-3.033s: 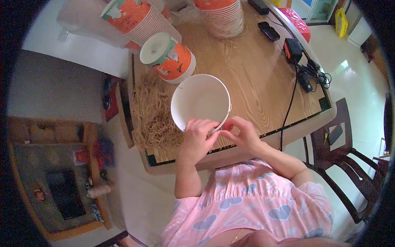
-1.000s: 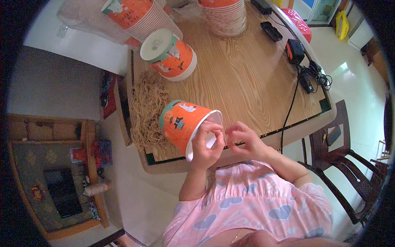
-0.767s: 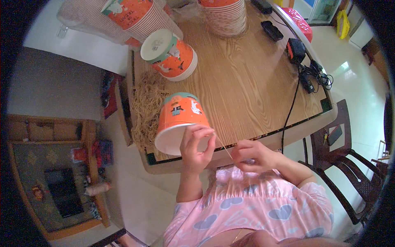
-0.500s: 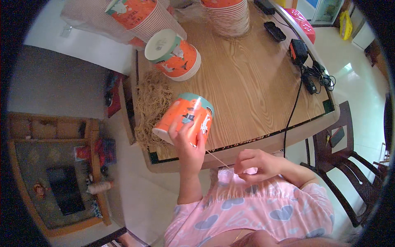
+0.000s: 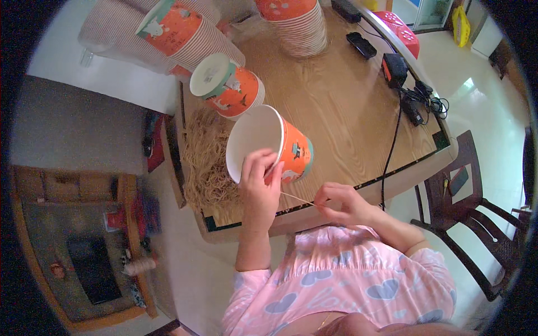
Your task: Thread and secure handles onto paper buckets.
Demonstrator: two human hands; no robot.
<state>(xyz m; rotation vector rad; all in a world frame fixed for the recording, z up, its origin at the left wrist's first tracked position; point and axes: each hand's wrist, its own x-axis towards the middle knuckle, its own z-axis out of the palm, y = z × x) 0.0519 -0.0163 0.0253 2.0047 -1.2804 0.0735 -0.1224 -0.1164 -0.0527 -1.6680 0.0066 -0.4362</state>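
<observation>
Head view: the left hand [image 5: 259, 182] grips the rim of an orange paper bucket [image 5: 269, 147] tilted above the wooden table [image 5: 347, 123]; the right hand [image 5: 339, 203] pinches a thin tan string [image 5: 296, 198] taut. Overpulling could tear the rim. A straw-like string pile [image 5: 206, 159] and stacked buckets [image 5: 227, 87] crowd the left

The left hand [image 5: 259, 182] covers part of the paper cup [image 5: 269, 147] rim; where the thin string [image 5: 297, 199] meets the cup is hidden, perhaps at the rim. The top edge crops both cup stacks [image 5: 297, 22], and the chair [image 5: 471, 224] bends into the dark border
</observation>
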